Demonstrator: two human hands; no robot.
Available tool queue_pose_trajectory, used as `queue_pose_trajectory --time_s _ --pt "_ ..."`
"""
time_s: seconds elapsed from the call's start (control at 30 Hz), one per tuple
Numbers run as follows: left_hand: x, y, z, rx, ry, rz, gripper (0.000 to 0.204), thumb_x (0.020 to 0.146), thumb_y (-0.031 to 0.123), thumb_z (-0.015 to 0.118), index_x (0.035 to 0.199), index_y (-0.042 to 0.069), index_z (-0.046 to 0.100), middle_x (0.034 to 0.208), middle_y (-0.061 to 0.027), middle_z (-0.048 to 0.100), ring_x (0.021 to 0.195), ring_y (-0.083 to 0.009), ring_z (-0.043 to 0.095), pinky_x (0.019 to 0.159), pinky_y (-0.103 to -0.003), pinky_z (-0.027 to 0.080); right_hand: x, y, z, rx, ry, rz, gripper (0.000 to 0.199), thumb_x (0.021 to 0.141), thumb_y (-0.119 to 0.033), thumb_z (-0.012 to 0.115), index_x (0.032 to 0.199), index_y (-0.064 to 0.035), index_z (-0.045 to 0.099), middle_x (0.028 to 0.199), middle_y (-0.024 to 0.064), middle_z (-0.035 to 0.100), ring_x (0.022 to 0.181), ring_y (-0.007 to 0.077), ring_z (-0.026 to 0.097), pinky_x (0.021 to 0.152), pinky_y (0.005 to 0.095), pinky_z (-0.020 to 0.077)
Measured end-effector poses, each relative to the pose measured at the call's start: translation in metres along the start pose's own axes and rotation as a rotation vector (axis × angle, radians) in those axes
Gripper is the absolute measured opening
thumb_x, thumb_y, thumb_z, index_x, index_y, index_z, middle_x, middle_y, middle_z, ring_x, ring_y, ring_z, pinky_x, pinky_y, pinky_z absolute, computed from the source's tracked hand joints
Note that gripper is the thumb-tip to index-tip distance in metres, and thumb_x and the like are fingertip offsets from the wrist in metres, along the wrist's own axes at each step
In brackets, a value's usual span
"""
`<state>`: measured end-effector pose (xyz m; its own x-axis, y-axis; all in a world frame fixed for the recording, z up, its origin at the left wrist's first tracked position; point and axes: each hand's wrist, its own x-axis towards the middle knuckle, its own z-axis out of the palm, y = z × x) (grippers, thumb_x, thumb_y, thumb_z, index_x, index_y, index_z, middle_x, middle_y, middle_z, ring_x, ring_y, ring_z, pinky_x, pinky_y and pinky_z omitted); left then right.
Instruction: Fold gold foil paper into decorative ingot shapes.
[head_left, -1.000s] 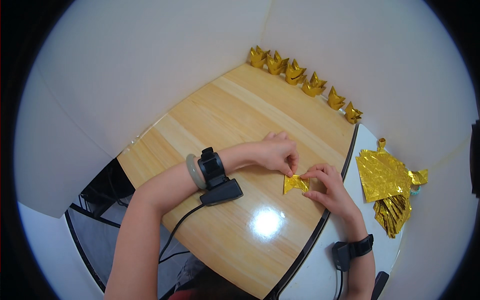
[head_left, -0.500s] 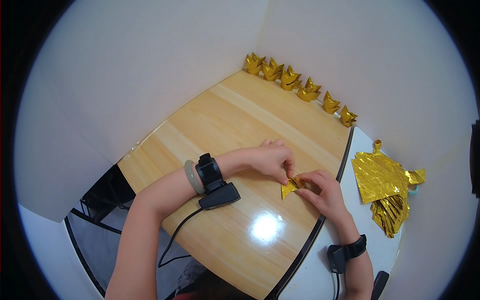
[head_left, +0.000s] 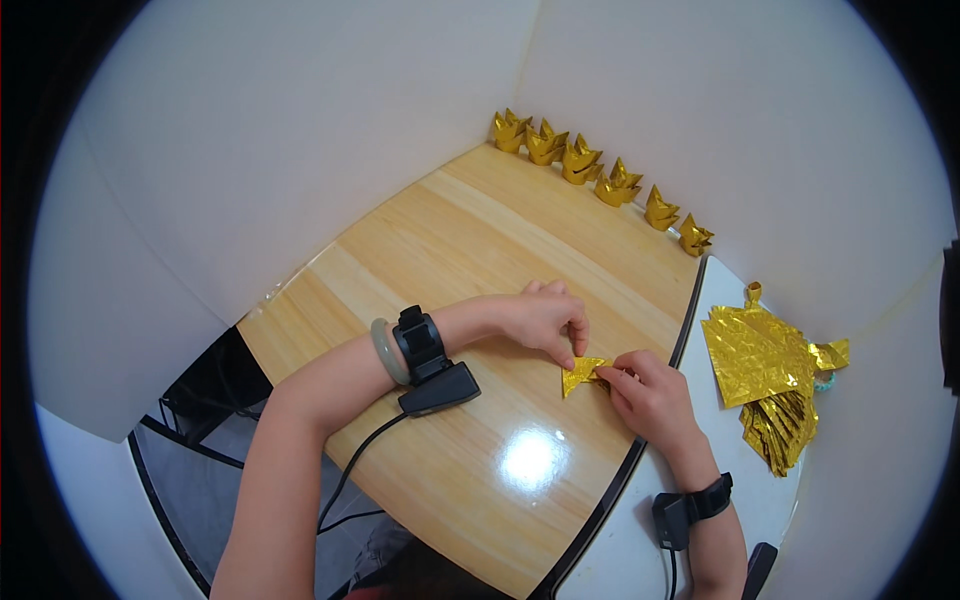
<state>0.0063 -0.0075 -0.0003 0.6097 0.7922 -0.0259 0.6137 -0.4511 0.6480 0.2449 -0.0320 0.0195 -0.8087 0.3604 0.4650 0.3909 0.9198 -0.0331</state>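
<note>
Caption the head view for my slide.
Left hand and right hand handle gold foil; six folded pieces line the wall.

The bare left arm [head_left: 340, 378] wears a smooth, pale grey-green, ring-shaped bangle [head_left: 380, 350] and a wide black strap [head_left: 420, 342] with an elongated black box [head_left: 440, 391] trailing a thin black cable [head_left: 385, 423]; the bare right arm [head_left: 697, 458] bears a black strap [head_left: 714, 497] and squarish black box [head_left: 671, 522], likewise cabled.

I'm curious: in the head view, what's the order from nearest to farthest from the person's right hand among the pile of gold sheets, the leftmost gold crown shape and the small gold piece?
From the right hand:
1. Small gold piece: at its fingertips, on the left.
2. Pile of gold sheets: off to its right.
3. Leftmost gold crown shape: at the back, ahead and left.
</note>
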Motion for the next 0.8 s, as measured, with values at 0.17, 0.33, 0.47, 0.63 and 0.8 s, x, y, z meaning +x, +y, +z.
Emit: queue_pose_trajectory --time_s 0.17,0.33,0.47,0.63,0.8 --pt "0.000 -0.002 -0.001 -0.039 0.002 0.021 0.023 0.070 0.033 0.078 0.087 0.020 0.069 0.094 0.0036 0.058 0.104 -0.0216 0.041 0.093 -0.039 0.024 0.002 -0.005 0.001 0.124 0.015 0.036 0.019 0.072 -0.011 0.073 0.088 -0.0062 0.064 0.087 0.0046 0.061 0.076 0.0201 0.061 0.061 0.0309 0.0515" --pt "-0.001 0.001 -0.002 -0.018 -0.003 0.030 0.020 0.071 0.030 0.077 0.087 0.020 0.069 0.095 0.0032 0.058 0.105 -0.0218 0.040 0.094 -0.039 0.023 0.003 -0.003 0.015 0.434 0.042 0.525 0.028 0.074 -0.013 0.075 0.096 -0.0046 0.061 0.081 0.0056 0.060 0.072 0.0206 0.060 0.061 0.0296 0.0495" --pt "0.003 0.002 0.005 -0.029 0.148 0.171 0.020 0.076 0.025 0.075 0.089 0.012 0.068 0.091 -0.0003 0.063 0.102 -0.0184 0.048 0.091 -0.037 0.033 -0.009 0.022 0.028 0.230 0.149 0.237 0.029 0.078 -0.010 0.074 0.100 -0.0021 0.058 0.073 0.0027 0.059 0.063 0.0133 0.058 0.058 0.0231 0.0458" --pt "0.005 0.018 0.008 -0.735 0.095 0.083 0.015 0.084 0.012 0.066 0.094 0.001 0.063 0.090 -0.0034 0.064 0.085 -0.0097 0.058 0.074 -0.025 0.046 -0.001 0.009 0.018 0.935 0.165 0.813 0.019 0.082 -0.010 0.071 0.094 -0.0010 0.058 0.074 0.0012 0.062 0.063 0.0052 0.056 0.056 0.0186 0.0429" --pt "0.007 0.027 0.017 -0.704 0.197 0.050 0.014 0.085 0.008 0.064 0.095 -0.001 0.062 0.085 -0.0038 0.065 0.077 -0.0077 0.059 0.069 -0.022 0.047 0.002 0.007 0.014 0.956 0.277 0.831 0.014 0.087 -0.011 0.067 0.086 -0.0014 0.057 0.070 0.0023 0.064 0.061 0.0047 0.057 0.054 0.0188 0.0439"
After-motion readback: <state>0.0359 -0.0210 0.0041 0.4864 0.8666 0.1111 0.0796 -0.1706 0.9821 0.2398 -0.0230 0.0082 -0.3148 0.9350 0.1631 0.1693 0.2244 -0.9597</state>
